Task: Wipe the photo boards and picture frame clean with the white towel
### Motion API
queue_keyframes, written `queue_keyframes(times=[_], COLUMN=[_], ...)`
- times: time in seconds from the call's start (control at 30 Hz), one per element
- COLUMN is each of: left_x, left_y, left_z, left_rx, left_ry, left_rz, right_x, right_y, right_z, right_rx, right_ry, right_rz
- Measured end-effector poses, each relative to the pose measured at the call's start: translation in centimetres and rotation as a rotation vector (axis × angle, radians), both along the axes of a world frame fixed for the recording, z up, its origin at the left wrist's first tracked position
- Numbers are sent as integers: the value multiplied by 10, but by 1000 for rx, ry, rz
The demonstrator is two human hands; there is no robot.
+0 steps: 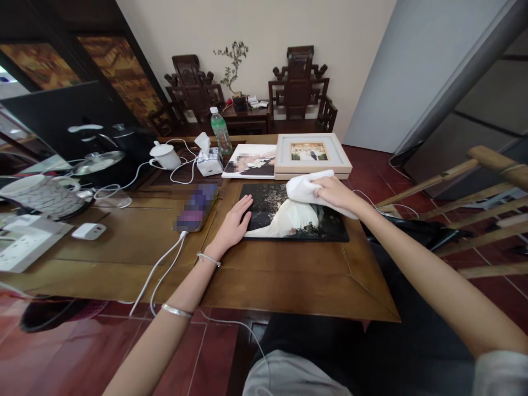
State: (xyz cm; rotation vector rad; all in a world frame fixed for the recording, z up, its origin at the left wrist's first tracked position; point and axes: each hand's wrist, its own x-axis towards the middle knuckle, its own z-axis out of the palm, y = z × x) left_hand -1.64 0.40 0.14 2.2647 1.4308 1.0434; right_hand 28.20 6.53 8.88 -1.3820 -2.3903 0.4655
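A dark photo panel (264, 212) with a white gown pictured on it lies flat near the right end of the wooden table. My left hand (233, 223) rests at the panel's left edge, its fingers stretched out and holding nothing. A white cloth (303, 187) is bunched under my right hand (332, 192), whose fingers are closed on it over the panel's upper right part. Part of the cloth hangs toward the wrist. Behind the panel lie a wood-framed picture (346, 157) and a white-edged photo panel (251, 157).
Left of the panel lies a phone (196, 209) with a white cable plugged in. Farther back stand a tissue box (210, 163), a green-labelled bottle (220, 132) and a lidded white cup (165, 157). A power strip (31, 242) and charger (88, 231) sit far left.
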Motion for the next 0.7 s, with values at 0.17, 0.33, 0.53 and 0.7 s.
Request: queue_keyframes(times=[0.17, 0.33, 0.53, 0.7], left_x=[-2, -3, 0, 1], left_y=[1, 1, 0, -1], left_z=[0, 1, 0, 0], left_rx=[-12, -8, 21, 33], left_ry=[3, -7, 3, 21], left_rz=[-9, -10, 10, 30], right_x=[-4, -2, 2, 3], right_y=[42, 26, -64, -137], right_z=[5, 0, -7, -9], right_rx=[-46, -15, 60, 11], right_ry=[-20, -15, 18, 26], right_rz=[-86, -83, -42, 72])
